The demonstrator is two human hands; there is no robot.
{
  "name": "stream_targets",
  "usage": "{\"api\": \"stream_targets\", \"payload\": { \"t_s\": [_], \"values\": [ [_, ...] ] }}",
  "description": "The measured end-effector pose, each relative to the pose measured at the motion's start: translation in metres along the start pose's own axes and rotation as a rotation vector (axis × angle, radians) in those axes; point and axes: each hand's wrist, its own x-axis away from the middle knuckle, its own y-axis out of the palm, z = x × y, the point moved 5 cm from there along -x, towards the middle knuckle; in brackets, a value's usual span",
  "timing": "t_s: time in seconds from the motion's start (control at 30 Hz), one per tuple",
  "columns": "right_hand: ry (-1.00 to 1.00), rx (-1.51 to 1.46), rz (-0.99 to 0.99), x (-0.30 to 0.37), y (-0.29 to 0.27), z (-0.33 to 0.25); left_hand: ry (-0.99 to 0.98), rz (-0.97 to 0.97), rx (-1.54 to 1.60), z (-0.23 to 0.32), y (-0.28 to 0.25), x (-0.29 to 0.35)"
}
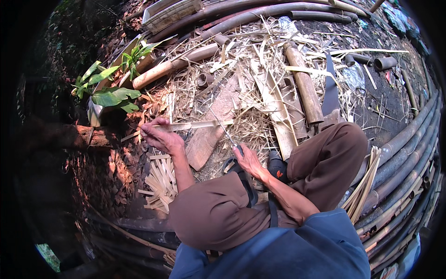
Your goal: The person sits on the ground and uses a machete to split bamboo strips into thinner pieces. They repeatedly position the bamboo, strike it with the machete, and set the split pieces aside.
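Note:
A pale bamboo strip (pixel 195 125) lies across my left hand (pixel 162 137), whose fingers are closed on it near its left end. The rest of the strip reaches out level to the right. In my right hand (pixel 249 161) is the dark handle of a knife, gripped in front of my knees. Its thin knife blade (pixel 224 128) points up and to the left, crossing the strip near its right end; whether they touch I cannot tell. Beneath the strip, a flat wooden board (pixel 203 146) lies on the ground. Cut bamboo strips (pixel 160 183) are heaped beside my left knee.
Shavings (pixel 253 114) litter the ground ahead. A split bamboo length (pixel 278 114), a bamboo section (pixel 304 83) and a dark flat blade (pixel 331 88) lie front right. Long poles (pixel 404 158) curve along the right. A green plant (pixel 111 95) and a crate (pixel 172 15) stand left and far.

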Motion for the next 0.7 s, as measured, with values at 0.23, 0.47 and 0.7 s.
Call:
{"api": "stream_targets", "payload": {
  "t_s": [0.23, 0.47, 0.7],
  "values": [
    [-0.126, -0.109, -0.120, 0.005, 0.025, -0.066, -0.012, -0.005, -0.068, -0.002, -0.009, 0.012],
    [0.050, 0.180, -0.092, -0.014, 0.021, 0.016, -0.010, -0.005, -0.069, 0.004, -0.017, 0.008],
    [0.030, -0.025, -0.211, 0.010, 0.020, -0.049, 0.021, 0.056, -0.132, -0.003, -0.013, 0.002]
  ]
}}
